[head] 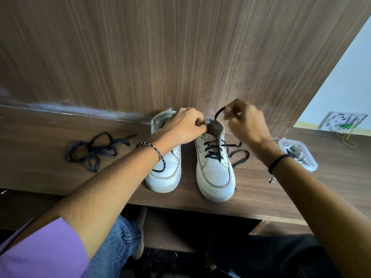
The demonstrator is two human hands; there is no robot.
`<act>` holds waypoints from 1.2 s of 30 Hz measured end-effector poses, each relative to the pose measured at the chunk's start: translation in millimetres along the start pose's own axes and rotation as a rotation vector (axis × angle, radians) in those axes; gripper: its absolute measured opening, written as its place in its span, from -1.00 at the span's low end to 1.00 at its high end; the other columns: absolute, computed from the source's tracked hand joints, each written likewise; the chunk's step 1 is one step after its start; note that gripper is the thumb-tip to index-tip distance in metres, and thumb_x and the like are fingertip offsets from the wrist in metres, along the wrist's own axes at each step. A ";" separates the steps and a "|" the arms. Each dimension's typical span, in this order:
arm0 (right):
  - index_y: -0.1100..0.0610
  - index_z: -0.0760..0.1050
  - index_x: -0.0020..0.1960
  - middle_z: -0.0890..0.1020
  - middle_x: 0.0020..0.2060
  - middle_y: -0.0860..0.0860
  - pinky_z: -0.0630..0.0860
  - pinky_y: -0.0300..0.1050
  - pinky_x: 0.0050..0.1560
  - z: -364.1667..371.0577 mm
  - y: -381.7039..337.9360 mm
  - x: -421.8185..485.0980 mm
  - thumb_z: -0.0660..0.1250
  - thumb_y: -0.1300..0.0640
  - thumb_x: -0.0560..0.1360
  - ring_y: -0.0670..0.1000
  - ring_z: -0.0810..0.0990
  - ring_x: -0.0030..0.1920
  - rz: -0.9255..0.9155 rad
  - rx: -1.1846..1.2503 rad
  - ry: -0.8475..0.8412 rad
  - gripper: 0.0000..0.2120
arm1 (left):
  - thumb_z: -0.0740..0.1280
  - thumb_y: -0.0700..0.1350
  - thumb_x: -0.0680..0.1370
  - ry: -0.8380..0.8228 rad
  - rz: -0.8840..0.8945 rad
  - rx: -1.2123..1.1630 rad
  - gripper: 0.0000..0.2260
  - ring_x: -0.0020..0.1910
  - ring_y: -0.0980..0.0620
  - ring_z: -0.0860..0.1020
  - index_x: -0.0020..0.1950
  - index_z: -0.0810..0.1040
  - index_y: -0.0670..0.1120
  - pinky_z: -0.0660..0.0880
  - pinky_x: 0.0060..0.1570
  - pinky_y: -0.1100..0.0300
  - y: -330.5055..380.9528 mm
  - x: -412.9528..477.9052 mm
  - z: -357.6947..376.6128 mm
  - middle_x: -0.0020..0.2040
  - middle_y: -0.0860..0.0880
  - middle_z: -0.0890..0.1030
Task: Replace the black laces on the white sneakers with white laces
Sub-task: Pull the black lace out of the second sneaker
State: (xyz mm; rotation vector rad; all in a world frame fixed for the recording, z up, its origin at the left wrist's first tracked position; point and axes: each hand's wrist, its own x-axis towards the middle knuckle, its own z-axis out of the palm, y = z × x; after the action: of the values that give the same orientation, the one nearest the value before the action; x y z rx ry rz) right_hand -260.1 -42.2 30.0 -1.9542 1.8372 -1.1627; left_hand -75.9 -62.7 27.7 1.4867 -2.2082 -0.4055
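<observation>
Two white sneakers stand side by side on the wooden desk, toes toward me. The left sneaker (166, 169) has no lace. The right sneaker (215, 173) still carries a black lace (213, 150) through its lower eyelets. My left hand (184, 127) grips the top of the right sneaker's tongue. My right hand (247, 121) pinches a loop of the black lace and holds it up above the shoe's collar. One free end of this lace trails on the desk to the shoe's right. A loose black lace (94, 150) lies in a tangle at the left.
A clear plastic box (299, 154) with pale contents sits at the right of the desk. A small metal piece (272, 180) lies near my right wrist. A brown wooden panel (180, 57) rises right behind the shoes. The desk's front edge (180, 206) runs above my knees.
</observation>
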 end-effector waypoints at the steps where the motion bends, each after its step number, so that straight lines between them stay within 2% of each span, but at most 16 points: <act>1: 0.11 0.58 0.01 0.69 -0.17 -0.05 0.47 -0.32 -0.25 -4.9 0.5 2.8 0.24 0.22 0.59 -0.13 0.56 -0.25 0.077 0.180 0.066 -0.86 | 0.33 0.02 0.59 0.008 0.007 0.018 -0.87 -0.11 0.00 0.52 -0.10 0.61 0.03 0.26 -0.36 0.20 -0.1 -0.1 0.3 -0.07 0.02 0.53; 4: 0.05 0.57 -0.18 0.68 -0.34 -0.06 0.40 -0.22 -0.26 -21.4 4.4 4.4 0.27 0.09 0.58 -0.10 0.50 -0.33 0.278 0.491 0.178 -0.81 | 0.32 -0.01 0.59 0.043 0.022 0.016 -0.85 -0.01 0.01 0.54 -0.01 0.67 0.01 0.43 -0.13 0.16 -1.4 -0.3 6.0 0.02 0.06 0.51; 6: 0.06 0.57 -0.30 0.64 -0.43 -0.04 0.37 -0.16 -0.25 -27.0 6.2 0.8 0.29 -0.01 0.52 -0.07 0.47 -0.37 0.344 0.433 0.185 -0.73 | 0.30 -0.06 0.59 0.041 0.084 -0.009 -0.85 0.07 -0.02 0.53 -0.02 0.68 -0.01 0.51 0.09 0.01 -1.7 0.9 11.8 0.08 0.02 0.49; 8: 0.19 0.61 -0.24 0.66 -0.40 0.03 0.41 -0.15 -0.30 -27.3 7.9 -4.4 0.31 -0.08 0.52 -0.06 0.50 -0.37 0.362 0.306 0.157 -0.65 | 0.30 -0.07 0.60 0.018 0.165 0.022 -0.84 0.18 -0.02 0.46 0.02 0.69 -0.01 0.46 0.19 -0.03 1.0 3.0 17.6 0.13 0.00 0.50; 10: 0.33 0.65 -0.11 0.72 -0.24 0.16 0.52 -0.09 -0.18 -25.2 7.1 -7.1 0.32 -0.17 0.49 0.08 0.59 -0.27 0.329 0.183 0.110 -0.48 | 0.29 0.01 0.62 -0.006 0.231 0.117 -0.82 0.23 0.00 0.40 0.08 0.68 0.03 0.32 0.18 0.06 6.3 3.9 23.6 0.13 0.04 0.50; 11: 0.30 0.67 -0.11 0.73 -0.20 0.17 0.57 -0.02 -0.09 -23.7 7.0 -7.4 0.32 -0.21 0.47 0.15 0.64 -0.21 0.302 0.118 0.075 -0.46 | 0.28 0.04 0.63 -0.020 0.251 0.160 -0.80 0.25 0.00 0.38 0.09 0.68 0.03 0.26 0.14 0.07 8.3 4.2 27.3 0.12 0.05 0.50; 15: 0.14 0.66 -0.08 0.70 -0.13 0.09 0.63 0.10 0.01 -12.2 2.1 -9.4 0.36 -0.21 0.54 0.13 0.66 -0.09 0.232 -0.105 -0.153 -0.60 | 0.23 0.05 0.68 -0.118 0.280 0.192 -0.75 0.38 0.03 0.30 0.14 0.64 -0.03 0.13 0.13 0.06 7.9 6.3 35.4 0.30 0.05 0.48; 18: 0.24 0.64 -0.03 0.72 -0.13 0.15 0.66 0.16 0.04 -3.7 2.1 -11.5 0.32 -0.26 0.55 0.16 0.70 -0.09 0.251 -0.140 -0.252 -0.47 | 0.26 0.06 0.66 -0.174 0.248 0.173 -0.81 0.37 0.02 0.31 0.03 0.62 0.01 0.15 0.16 0.04 5.9 7.6 33.9 0.25 0.05 0.50; 22: 0.19 0.66 -0.10 0.74 -0.21 0.04 0.67 -0.07 -0.14 -9.0 2.6 -9.4 0.34 -0.20 0.55 0.04 0.73 -0.18 0.296 -0.045 -0.277 -0.57 | 0.28 -0.04 0.60 -0.002 0.106 0.147 -0.76 0.18 -0.08 0.48 -0.24 0.49 -0.07 0.43 0.12 0.03 5.9 8.8 27.7 0.11 -0.04 0.55; 24: 0.20 0.65 -0.07 0.74 -0.22 0.02 0.56 -0.24 -0.30 -10.8 3.6 -9.0 0.35 -0.15 0.57 -0.02 0.73 -0.23 0.305 -0.015 -0.284 -0.61 | 0.30 -0.06 0.57 0.052 -0.050 -0.131 -0.73 -0.02 -0.01 0.52 -0.29 0.56 -0.14 0.45 -0.04 0.09 7.4 8.4 22.0 -0.09 -0.01 0.58; 25: 0.20 0.64 -0.05 0.74 -0.22 0.02 0.52 -0.27 -0.34 -10.2 5.4 -8.6 0.34 -0.13 0.58 -0.04 0.72 -0.24 0.309 -0.012 -0.293 -0.62 | 0.32 -0.04 0.55 0.033 -0.163 -0.334 -0.77 -0.11 0.02 0.51 -0.21 0.61 -0.15 0.41 -0.09 0.13 8.3 8.0 20.0 -0.19 0.01 0.56; 26: 0.20 0.64 -0.04 0.74 -0.20 0.03 0.50 -0.28 -0.35 -9.5 6.8 -8.4 0.33 -0.12 0.60 -0.05 0.72 -0.24 0.309 -0.013 -0.302 -0.63 | 0.35 0.00 0.52 -0.011 -0.282 -0.528 -0.79 -0.10 0.04 0.51 -0.10 0.64 -0.13 0.39 -0.05 0.14 9.3 6.0 18.5 -0.19 0.02 0.56; 28: 0.21 0.62 -0.03 0.74 -0.19 0.04 0.49 -0.29 -0.37 -8.8 7.9 -7.9 0.31 -0.11 0.62 -0.05 0.71 -0.24 0.300 -0.021 -0.307 -0.63 | 0.39 0.12 0.40 -0.079 -0.401 -0.724 -0.73 0.13 0.05 0.53 -0.04 0.65 -0.03 0.40 0.23 0.08 5.2 2.8 19.2 0.04 0.04 0.62; 30: 0.22 0.62 -0.03 0.74 -0.19 0.05 0.45 -0.37 -0.45 -8.7 7.3 -7.6 0.30 -0.10 0.62 -0.05 0.70 -0.26 0.290 -0.014 -0.300 -0.62 | 0.43 0.26 0.30 -0.100 -0.379 -0.746 -0.63 0.24 0.07 0.51 -0.11 0.68 0.01 0.36 0.37 -0.03 4.0 0.4 17.6 0.14 0.08 0.63; 32: 0.24 0.61 -0.03 0.73 -0.20 0.06 0.41 -0.43 -0.52 -8.4 7.2 -7.8 0.31 -0.10 0.61 -0.05 0.69 -0.28 0.282 -0.004 -0.297 -0.62 | 0.48 0.31 0.30 -0.136 -0.358 -0.735 -0.57 0.24 0.11 0.50 -0.12 0.67 -0.03 0.33 0.38 0.02 2.5 1.4 16.9 0.09 0.11 0.64; 36: 0.23 0.62 -0.03 0.73 -0.19 0.06 0.41 -0.42 -0.51 -9.1 8.5 -7.9 0.31 -0.10 0.61 -0.06 0.70 -0.28 0.276 0.006 -0.305 -0.62 | 0.47 0.08 0.44 -0.119 -0.219 -0.761 -0.75 0.01 0.16 0.51 -0.27 0.58 -0.08 0.30 0.22 0.14 5.1 -0.7 19.0 -0.20 0.09 0.62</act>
State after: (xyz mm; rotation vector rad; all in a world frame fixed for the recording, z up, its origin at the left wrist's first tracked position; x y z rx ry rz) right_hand -271.6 -33.4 27.5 -1.6941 1.8575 -0.7415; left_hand -89.5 -60.2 13.7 1.2737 -1.6568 -1.2644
